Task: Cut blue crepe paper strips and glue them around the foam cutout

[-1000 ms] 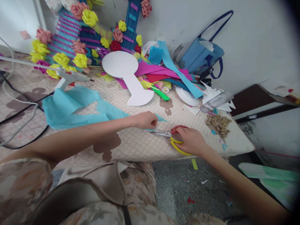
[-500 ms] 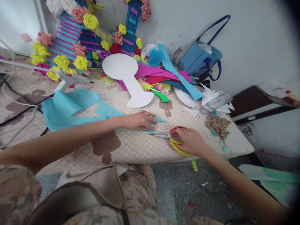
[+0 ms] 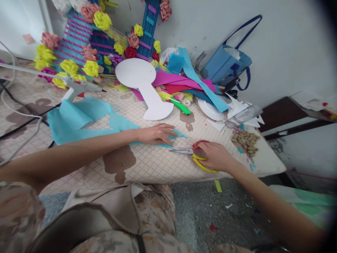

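My left hand (image 3: 157, 134) lies flat on a strip of light blue paper (image 3: 122, 121), its fingers stretched out over the strip's pointed right end. Beyond that hand the paper runs left in loose folds beneath my forearm. In my right hand (image 3: 214, 154) is a pair of scissors (image 3: 183, 150) with one red and one yellow handle loop. Their blades point left, and the tips are close to the paper's lower edge by my left fingertips. Whether the blades touch the paper I cannot tell.
A white glue gun (image 3: 79, 87) stands at left, with cables nearby. Behind are a white card cutout (image 3: 143, 86), paper-flower decorations (image 3: 76, 45) and coloured paper scraps (image 3: 181, 80). At right lie a clear bottle (image 3: 244, 115), peanuts (image 3: 245, 141) and a blue bag (image 3: 225, 65).
My right hand and the scissors have shifted very slightly right. My left hand stays on the blue paper in nearly the same place.
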A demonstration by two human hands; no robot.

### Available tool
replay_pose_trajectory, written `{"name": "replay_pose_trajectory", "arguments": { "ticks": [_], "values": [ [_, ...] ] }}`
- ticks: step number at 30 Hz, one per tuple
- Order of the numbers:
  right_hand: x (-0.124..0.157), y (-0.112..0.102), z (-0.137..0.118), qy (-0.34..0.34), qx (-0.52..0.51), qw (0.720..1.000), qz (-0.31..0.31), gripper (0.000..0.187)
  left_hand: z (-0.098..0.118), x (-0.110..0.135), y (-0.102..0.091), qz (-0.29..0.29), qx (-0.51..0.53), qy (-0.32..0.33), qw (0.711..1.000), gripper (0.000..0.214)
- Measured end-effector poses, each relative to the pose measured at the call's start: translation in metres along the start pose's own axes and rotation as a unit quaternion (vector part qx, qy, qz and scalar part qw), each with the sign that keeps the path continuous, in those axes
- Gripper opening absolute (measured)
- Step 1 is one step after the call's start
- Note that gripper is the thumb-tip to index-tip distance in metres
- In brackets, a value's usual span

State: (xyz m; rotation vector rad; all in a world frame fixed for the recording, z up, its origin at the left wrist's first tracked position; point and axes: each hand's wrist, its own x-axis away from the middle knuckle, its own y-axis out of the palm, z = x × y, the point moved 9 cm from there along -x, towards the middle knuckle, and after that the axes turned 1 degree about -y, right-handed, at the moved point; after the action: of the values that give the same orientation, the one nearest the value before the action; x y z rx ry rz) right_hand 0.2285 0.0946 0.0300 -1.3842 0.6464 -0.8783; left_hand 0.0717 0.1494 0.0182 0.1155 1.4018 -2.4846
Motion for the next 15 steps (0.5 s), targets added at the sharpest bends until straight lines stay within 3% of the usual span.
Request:
{"name": "replay_pose_trajectory", "arguments": {
  "ticks": [15],
  "values": [
    [-0.0002, 0.0041, 0.0013, -0.026, 0.066, 0.997, -0.011, 0.033, -0.0043, 0.0011, -0.0022, 0.018, 0.028, 0.0, 0.999, 0.027]
  ]
}}
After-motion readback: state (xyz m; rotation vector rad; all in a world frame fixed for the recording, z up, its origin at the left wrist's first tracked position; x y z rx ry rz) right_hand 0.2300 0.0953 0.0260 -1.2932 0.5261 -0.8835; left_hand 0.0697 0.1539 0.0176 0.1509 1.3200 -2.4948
